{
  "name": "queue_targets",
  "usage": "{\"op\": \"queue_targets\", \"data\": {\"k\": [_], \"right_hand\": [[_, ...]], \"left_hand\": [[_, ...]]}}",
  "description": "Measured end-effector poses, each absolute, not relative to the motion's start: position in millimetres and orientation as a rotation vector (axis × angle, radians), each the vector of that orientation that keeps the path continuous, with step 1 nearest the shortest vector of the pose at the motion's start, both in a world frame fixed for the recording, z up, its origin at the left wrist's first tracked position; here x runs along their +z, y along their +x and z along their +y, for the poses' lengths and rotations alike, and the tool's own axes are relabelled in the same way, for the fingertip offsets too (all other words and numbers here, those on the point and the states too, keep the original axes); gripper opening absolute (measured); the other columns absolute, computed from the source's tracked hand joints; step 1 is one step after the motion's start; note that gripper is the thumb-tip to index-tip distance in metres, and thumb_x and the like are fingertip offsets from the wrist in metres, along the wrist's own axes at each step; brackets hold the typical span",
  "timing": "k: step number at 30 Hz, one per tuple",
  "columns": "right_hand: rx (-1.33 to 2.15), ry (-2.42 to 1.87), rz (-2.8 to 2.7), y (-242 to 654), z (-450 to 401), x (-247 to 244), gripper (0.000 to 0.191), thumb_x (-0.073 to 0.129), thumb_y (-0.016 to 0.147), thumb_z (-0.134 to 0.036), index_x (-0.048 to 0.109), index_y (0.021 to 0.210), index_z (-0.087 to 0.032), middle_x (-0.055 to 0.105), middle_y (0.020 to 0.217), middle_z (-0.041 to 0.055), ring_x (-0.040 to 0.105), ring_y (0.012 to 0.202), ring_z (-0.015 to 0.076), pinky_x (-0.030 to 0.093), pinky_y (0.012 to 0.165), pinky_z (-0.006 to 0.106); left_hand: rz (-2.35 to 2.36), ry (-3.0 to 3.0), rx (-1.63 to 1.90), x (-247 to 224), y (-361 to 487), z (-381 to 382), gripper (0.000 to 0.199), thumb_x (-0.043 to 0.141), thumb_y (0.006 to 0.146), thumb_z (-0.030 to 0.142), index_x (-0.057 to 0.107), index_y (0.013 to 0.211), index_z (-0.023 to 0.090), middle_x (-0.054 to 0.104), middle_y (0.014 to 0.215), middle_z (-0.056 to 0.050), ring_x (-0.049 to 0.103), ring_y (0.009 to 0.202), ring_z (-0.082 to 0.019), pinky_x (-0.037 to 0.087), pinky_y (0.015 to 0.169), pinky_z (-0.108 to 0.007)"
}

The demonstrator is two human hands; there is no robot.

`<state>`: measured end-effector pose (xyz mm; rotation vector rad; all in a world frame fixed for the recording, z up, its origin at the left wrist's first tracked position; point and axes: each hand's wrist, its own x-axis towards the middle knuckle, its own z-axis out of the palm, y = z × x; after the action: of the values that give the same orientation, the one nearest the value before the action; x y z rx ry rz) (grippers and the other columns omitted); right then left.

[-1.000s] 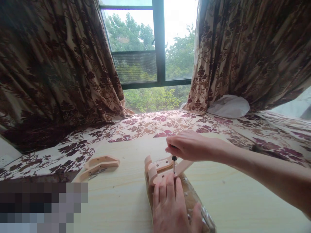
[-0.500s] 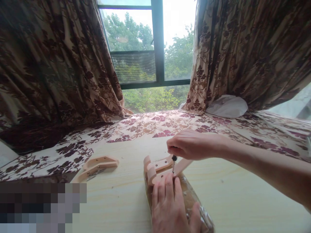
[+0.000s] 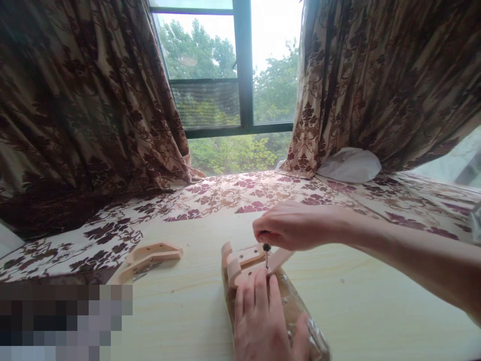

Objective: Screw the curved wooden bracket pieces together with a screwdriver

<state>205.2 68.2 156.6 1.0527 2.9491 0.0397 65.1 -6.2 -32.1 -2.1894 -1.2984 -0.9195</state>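
Observation:
My right hand is wrapped round the handle of a screwdriver, whose shaft points down at a pale wooden piece. Below it, my left hand lies with spread fingers, the fingertips pressing on the near edge of that wooden piece. The joined wooden parts rest on a brown package in clear plastic. What the tool's tip touches is too small to make out.
Two more shaped wooden pieces lie on the pale wooden board at the left, with thin metal items beside them. Floral cloth covers the surface behind. A white plastic bag sits near the right curtain.
My right hand and the screwdriver have shifted very slightly left. My left hand keeps its place on the wooden piece.

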Motion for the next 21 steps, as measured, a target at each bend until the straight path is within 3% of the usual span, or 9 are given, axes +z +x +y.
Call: {"op": "queue_targets", "data": {"k": [7, 14, 21], "right_hand": [[0.189, 1.139, 2.849, 191.8, 67.4, 164.0, 0.025, 0.043, 0.089, -0.030, 0.064, 0.084, -0.018, 0.066, 0.071, 0.0047, 0.050, 0.058, 0.0129, 0.022, 0.050, 0.026], [0.141, 0.876, 2.890, 195.0, 64.2, 166.2, 0.023, 0.041, 0.091, -0.021, 0.062, 0.081, -0.017, 0.066, 0.074, 0.0053, 0.051, 0.062, 0.0124, 0.027, 0.055, 0.026], [0.147, 1.147, 2.803, 197.6, 72.8, 157.1, 0.027, 0.040, 0.093, -0.028, 0.062, 0.083, -0.017, 0.066, 0.068, 0.0056, 0.049, 0.055, 0.0128, 0.021, 0.050, 0.029]], "left_hand": [[-1.403, -2.173, -1.140, -35.1, 74.4, -7.7, 0.049, 0.051, 0.079, 0.044, 0.060, 0.114, 0.013, 0.053, 0.128, -0.011, 0.043, 0.120, -0.032, 0.034, 0.101, -0.046], [-1.382, -2.103, -1.228, -40.1, 74.3, -3.4, 0.053, 0.051, 0.078, 0.054, 0.062, 0.110, 0.014, 0.061, 0.119, -0.009, 0.050, 0.113, -0.029, 0.034, 0.099, -0.043], [-1.281, -2.057, -1.155, -44.1, 70.8, 3.3, 0.048, 0.057, 0.071, 0.051, 0.064, 0.102, 0.016, 0.065, 0.110, -0.009, 0.054, 0.106, -0.027, 0.037, 0.093, -0.042]]}}
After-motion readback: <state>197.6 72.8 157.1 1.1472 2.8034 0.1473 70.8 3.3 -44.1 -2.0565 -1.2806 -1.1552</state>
